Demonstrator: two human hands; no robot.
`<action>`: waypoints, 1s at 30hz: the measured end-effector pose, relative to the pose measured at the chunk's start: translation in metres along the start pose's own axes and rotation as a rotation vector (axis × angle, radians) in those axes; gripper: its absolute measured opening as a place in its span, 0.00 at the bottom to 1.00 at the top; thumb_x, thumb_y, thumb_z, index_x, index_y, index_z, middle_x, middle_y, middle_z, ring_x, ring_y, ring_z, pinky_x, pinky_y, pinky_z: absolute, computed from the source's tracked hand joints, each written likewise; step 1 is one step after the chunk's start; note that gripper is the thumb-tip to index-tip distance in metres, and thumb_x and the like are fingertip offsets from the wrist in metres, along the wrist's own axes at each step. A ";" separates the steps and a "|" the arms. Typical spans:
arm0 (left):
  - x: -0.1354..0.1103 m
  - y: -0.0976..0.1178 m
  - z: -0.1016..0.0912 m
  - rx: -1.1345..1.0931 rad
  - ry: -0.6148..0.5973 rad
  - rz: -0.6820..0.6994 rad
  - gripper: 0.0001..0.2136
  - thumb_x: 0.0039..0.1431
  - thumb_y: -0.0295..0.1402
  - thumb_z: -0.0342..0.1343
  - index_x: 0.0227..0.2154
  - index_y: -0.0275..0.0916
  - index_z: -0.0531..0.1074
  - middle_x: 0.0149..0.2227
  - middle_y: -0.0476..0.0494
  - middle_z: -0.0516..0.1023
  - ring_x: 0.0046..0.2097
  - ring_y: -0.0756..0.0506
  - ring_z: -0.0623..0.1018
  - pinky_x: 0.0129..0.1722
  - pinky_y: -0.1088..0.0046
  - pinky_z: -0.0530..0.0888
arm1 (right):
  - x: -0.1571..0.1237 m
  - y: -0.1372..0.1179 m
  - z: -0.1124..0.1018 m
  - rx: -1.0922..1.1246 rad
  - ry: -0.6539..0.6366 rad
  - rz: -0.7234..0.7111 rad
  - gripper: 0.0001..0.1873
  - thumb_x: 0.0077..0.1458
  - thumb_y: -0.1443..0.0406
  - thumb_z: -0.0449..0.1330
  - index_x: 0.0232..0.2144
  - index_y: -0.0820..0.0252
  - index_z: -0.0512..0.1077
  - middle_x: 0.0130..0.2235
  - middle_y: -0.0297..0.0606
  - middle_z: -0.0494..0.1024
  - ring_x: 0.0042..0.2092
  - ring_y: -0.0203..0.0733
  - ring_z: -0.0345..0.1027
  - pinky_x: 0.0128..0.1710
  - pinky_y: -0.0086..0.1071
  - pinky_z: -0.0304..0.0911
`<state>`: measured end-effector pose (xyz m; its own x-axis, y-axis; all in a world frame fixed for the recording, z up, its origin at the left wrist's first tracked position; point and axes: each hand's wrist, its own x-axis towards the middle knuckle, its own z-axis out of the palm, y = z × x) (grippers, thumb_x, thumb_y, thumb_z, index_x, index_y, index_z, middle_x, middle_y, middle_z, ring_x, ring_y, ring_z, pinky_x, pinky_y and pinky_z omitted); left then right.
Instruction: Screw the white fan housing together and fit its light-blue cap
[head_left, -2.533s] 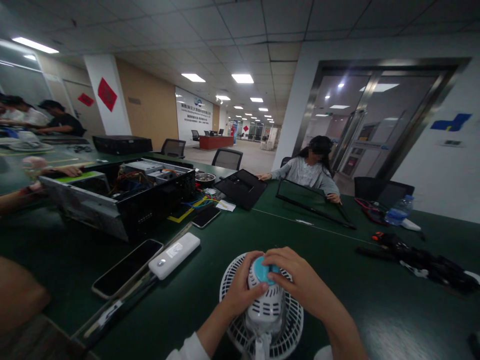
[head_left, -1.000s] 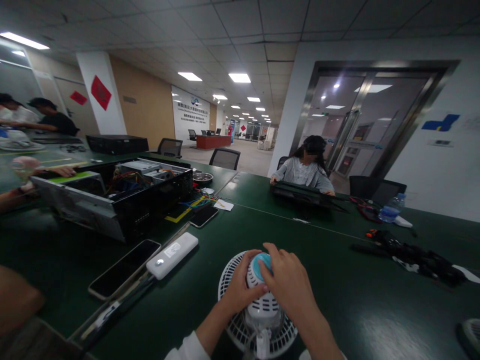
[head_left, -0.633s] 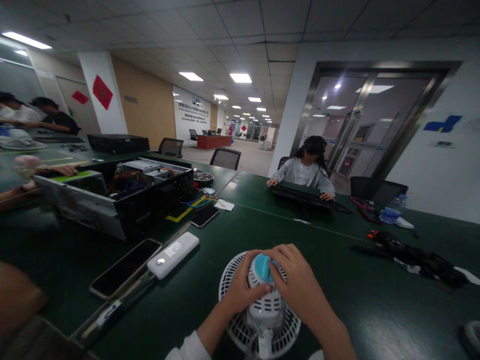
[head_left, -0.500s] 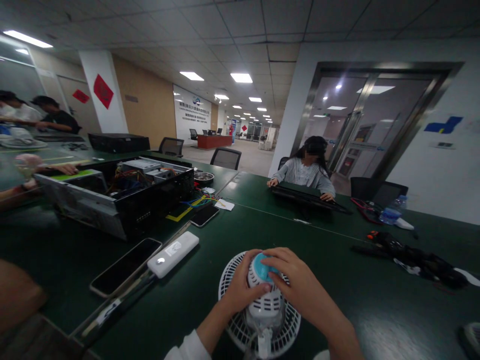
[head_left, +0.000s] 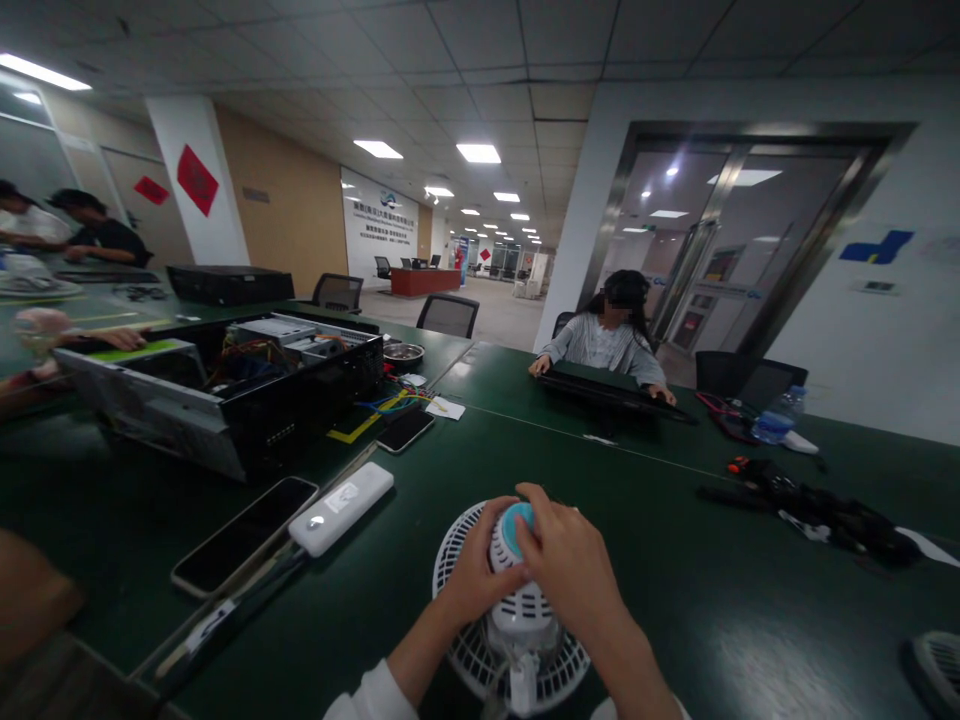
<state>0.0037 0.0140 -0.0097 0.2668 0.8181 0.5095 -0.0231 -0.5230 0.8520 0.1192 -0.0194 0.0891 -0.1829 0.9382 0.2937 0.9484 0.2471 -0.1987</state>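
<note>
A small white fan (head_left: 480,655) lies face down on the dark green table (head_left: 675,600), its round grille flat and its ribbed motor housing pointing up. A light blue cap (head_left: 510,523) sits on top of the housing. My left hand (head_left: 471,570) is wrapped round the left side of the housing. My right hand (head_left: 571,572) is curled over the blue cap and the right side, with the fingertips on the cap. Both hands are closed on the fan.
A white power bank (head_left: 341,508) and a black phone (head_left: 244,535) lie to the left. Behind them stands an open computer case (head_left: 225,385). A person sits across the table at a black panel (head_left: 607,392). Black tools (head_left: 817,510) lie at the right.
My right hand has shifted back and forth over the blue cap and now covers more of it. The person across the table has laid the black panel down flat.
</note>
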 end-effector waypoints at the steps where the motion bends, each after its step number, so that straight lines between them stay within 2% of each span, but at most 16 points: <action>1: 0.000 0.000 0.000 -0.011 -0.004 -0.003 0.30 0.48 0.49 0.57 0.50 0.37 0.59 0.50 0.39 0.67 0.51 0.38 0.68 0.52 0.60 0.63 | -0.001 0.003 -0.002 0.043 0.005 -0.017 0.17 0.59 0.66 0.46 0.48 0.60 0.67 0.33 0.41 0.76 0.36 0.44 0.69 0.35 0.36 0.62; 5: -0.001 -0.001 -0.001 -0.032 -0.016 -0.014 0.30 0.48 0.49 0.57 0.50 0.38 0.59 0.48 0.40 0.67 0.50 0.38 0.68 0.51 0.61 0.64 | -0.003 0.018 -0.014 0.175 0.073 -0.187 0.15 0.56 0.70 0.49 0.43 0.58 0.70 0.39 0.40 0.75 0.42 0.42 0.66 0.42 0.38 0.61; 10: -0.001 -0.003 0.000 -0.054 -0.014 -0.021 0.31 0.47 0.50 0.57 0.51 0.37 0.58 0.50 0.38 0.66 0.52 0.37 0.67 0.53 0.60 0.62 | -0.003 0.027 -0.017 0.279 -0.046 -0.316 0.17 0.53 0.76 0.50 0.40 0.58 0.72 0.47 0.38 0.73 0.50 0.40 0.62 0.50 0.37 0.57; 13: -0.002 -0.004 0.000 -0.053 -0.018 -0.030 0.32 0.47 0.50 0.57 0.51 0.37 0.58 0.50 0.38 0.66 0.52 0.37 0.67 0.52 0.59 0.63 | -0.002 0.028 -0.016 0.262 -0.084 -0.297 0.15 0.54 0.75 0.51 0.40 0.58 0.72 0.45 0.38 0.74 0.48 0.40 0.63 0.49 0.37 0.58; 16: -0.002 -0.002 0.000 -0.039 -0.026 -0.027 0.31 0.48 0.50 0.57 0.51 0.37 0.58 0.50 0.38 0.66 0.51 0.37 0.67 0.52 0.59 0.63 | -0.001 0.022 -0.015 0.143 -0.084 -0.211 0.11 0.55 0.70 0.52 0.40 0.60 0.72 0.41 0.40 0.74 0.44 0.43 0.65 0.44 0.38 0.60; 20: 0.000 -0.001 0.000 -0.012 -0.014 -0.007 0.30 0.48 0.49 0.56 0.50 0.37 0.58 0.49 0.39 0.67 0.52 0.37 0.67 0.53 0.58 0.63 | -0.002 0.003 -0.006 -0.046 -0.018 -0.081 0.15 0.56 0.69 0.50 0.45 0.61 0.69 0.34 0.42 0.75 0.37 0.44 0.68 0.38 0.36 0.61; 23: 0.000 -0.002 0.000 0.010 -0.005 0.001 0.29 0.49 0.48 0.56 0.50 0.38 0.58 0.50 0.39 0.67 0.53 0.37 0.66 0.54 0.58 0.62 | -0.002 -0.007 -0.002 -0.058 0.003 -0.027 0.15 0.58 0.69 0.47 0.44 0.61 0.69 0.32 0.41 0.76 0.36 0.43 0.69 0.38 0.35 0.60; 27: 0.000 -0.002 0.000 -0.013 -0.008 -0.007 0.30 0.48 0.50 0.56 0.50 0.38 0.59 0.49 0.39 0.67 0.52 0.37 0.67 0.53 0.58 0.63 | -0.005 0.002 -0.011 0.113 -0.006 -0.096 0.12 0.57 0.68 0.48 0.38 0.58 0.71 0.33 0.38 0.75 0.36 0.41 0.67 0.36 0.34 0.61; 30: -0.001 -0.002 0.000 -0.015 -0.014 -0.019 0.31 0.47 0.50 0.56 0.50 0.38 0.58 0.49 0.38 0.67 0.52 0.37 0.67 0.52 0.58 0.63 | -0.008 0.015 -0.019 0.183 0.042 -0.214 0.14 0.53 0.73 0.50 0.39 0.58 0.71 0.40 0.40 0.74 0.44 0.42 0.64 0.44 0.37 0.61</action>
<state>0.0035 0.0144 -0.0116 0.2808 0.8245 0.4913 -0.0325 -0.5034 0.8634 0.1395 -0.0276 0.1019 -0.3589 0.8502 0.3851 0.8262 0.4814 -0.2928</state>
